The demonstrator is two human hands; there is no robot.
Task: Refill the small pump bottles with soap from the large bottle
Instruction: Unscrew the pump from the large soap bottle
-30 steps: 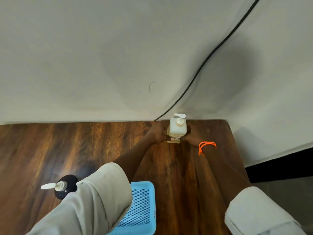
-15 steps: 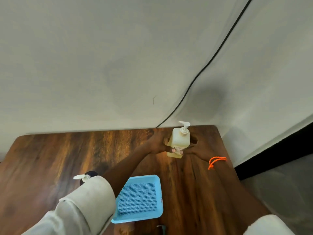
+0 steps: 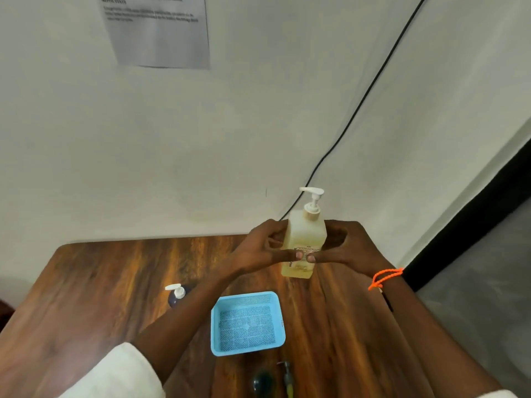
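Observation:
A large pale-yellow soap bottle [image 3: 305, 234] with a white pump head stands upright at the far right of the wooden table [image 3: 86, 297]. My left hand [image 3: 258, 248] grips its left side and my right hand [image 3: 347, 248] grips its right side, thumbs meeting across the label. A small dark pump bottle [image 3: 177, 295] with a white pump stands at mid-left, apart from both hands. Near the front edge lies a dark small bottle [image 3: 263, 383] beside a loose pump [image 3: 287, 377], both blurred.
A light blue mesh basket [image 3: 247, 297] sits in the middle of the table between my forearms. A black cable [image 3: 359, 110] runs down the wall behind the large bottle. A paper sheet [image 3: 158, 30] hangs on the wall. The table's right edge lies just past my right wrist.
The large bottle has come up and nearer to me in both hands. My view has pulled back, showing more of the table, the basket and the front items.

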